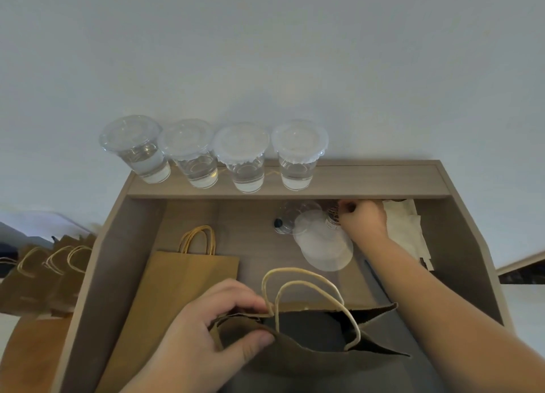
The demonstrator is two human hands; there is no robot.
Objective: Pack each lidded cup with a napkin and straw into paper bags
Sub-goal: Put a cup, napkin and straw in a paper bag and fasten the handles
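Pinching the left rim of the open paper bag (309, 342), the left hand (203, 336) has its thumb on the near face and its fingers (247, 302) curled over the far face, so the mouth gapes wide toward the camera. This brown bag stands at the near edge of the wood-grain surface (250, 245), with its two pale twisted handles (298, 286) arching above the opening; the inside is dark and I cannot tell what it holds. The right hand (364, 218) reaches to the back of the surface, just under the raised ledge (368, 180). Its fingers are curled tight beside a dark bundle (331, 211) that is too blurred to name, and I cannot tell whether they grip anything. Just right of that hand lies a pile of white napkins (405, 230). Left of it a stack of clear lids (323, 248) lies on the surface, with a clear bottle (287, 218) on its side behind them. Four lidded cups (244, 156), each partly filled with clear liquid, stand in a row on the left half of the ledge, well apart from the open bag. A flat paper bag (177, 283) lies on the surface to the left, handles pointing away. Beyond the left side wall stands a row of brown paper bags (44, 274).
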